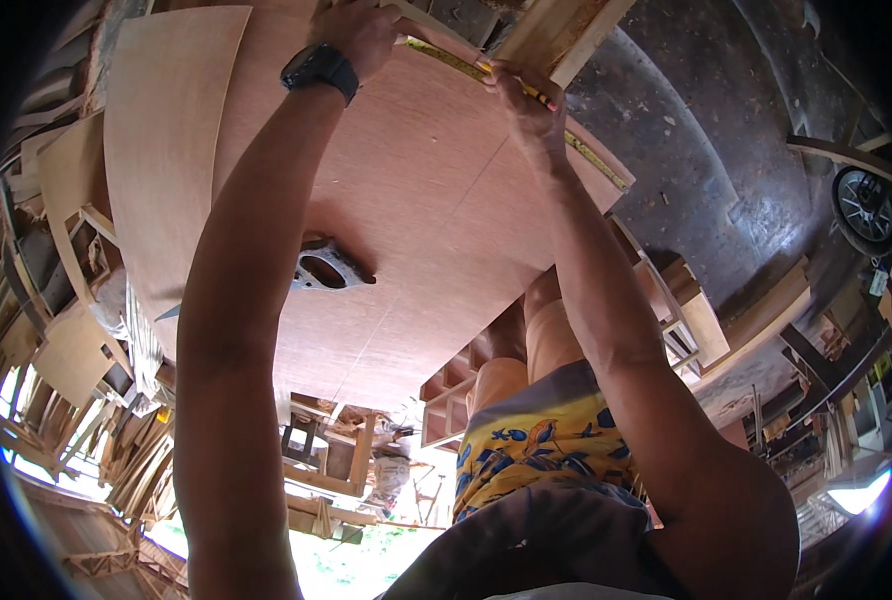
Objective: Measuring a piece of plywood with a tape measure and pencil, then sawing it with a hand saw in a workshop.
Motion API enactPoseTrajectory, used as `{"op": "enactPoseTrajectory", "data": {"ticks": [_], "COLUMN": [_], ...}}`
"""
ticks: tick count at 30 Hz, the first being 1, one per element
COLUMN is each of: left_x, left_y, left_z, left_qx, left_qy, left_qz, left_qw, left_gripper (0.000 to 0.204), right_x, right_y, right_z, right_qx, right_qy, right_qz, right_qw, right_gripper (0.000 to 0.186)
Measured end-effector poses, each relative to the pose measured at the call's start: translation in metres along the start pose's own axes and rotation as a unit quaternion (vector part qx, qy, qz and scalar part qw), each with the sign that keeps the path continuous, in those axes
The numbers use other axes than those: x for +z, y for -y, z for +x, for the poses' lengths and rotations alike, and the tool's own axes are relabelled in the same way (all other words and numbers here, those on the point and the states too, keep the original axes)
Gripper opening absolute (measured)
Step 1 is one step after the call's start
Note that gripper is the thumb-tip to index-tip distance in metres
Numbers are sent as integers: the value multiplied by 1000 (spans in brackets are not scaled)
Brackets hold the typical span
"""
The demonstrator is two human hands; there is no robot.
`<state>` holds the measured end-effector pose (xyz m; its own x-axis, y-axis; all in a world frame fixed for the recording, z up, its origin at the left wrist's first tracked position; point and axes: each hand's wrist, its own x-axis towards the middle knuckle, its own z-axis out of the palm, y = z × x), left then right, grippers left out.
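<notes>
Dusty grey concrete floor (656,120) spreads to the right of the right hand (534,118) in a workshop crowded with timber. That hand is closed around a slim yellow pencil (539,97), held over the edge of a broad reddish-brown plywood sheet (416,200). A narrow yellow measuring tape (596,162) lies along this edge, running to both sides of the right hand. To its left, the left hand (359,38), with a black watch (320,69) on its wrist, rests at the same edge; whether its fingers grip anything cannot be told. Nearer the body than both hands, a handsaw with a grey looped handle (354,275) lies on the sheet, partly hidden by the left forearm. Just beyond the right hand stretches a pale wooden beam (556,35).
</notes>
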<state>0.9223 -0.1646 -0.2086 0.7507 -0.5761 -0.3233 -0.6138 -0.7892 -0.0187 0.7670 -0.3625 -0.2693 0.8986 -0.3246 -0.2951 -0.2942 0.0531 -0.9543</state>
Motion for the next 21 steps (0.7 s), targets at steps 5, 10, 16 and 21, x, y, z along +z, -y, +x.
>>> {"op": "enactPoseTrajectory", "data": {"ticks": [5,10,16,21], "left_x": [2,0,23,10], "left_y": [5,9,8,12], "left_z": [-4,-8,-4,-12], "left_qx": [-14,6,-13,-17], "left_qy": [-18,26,-49,-50], "left_qz": [3,-15,42,-15], "left_qw": [1000,1000,998,999], "left_gripper": [20,28,27,19], "right_x": [5,5,-40,-69], "right_y": [0,-2,-2,46], "right_z": [-3,-7,22,6], "right_qx": [18,11,-308,-297], "right_qy": [10,31,-142,-86], "right_qz": [5,-28,-350,-341], "right_qw": [1000,999,873,888], "right_gripper": [20,19,14,19]}}
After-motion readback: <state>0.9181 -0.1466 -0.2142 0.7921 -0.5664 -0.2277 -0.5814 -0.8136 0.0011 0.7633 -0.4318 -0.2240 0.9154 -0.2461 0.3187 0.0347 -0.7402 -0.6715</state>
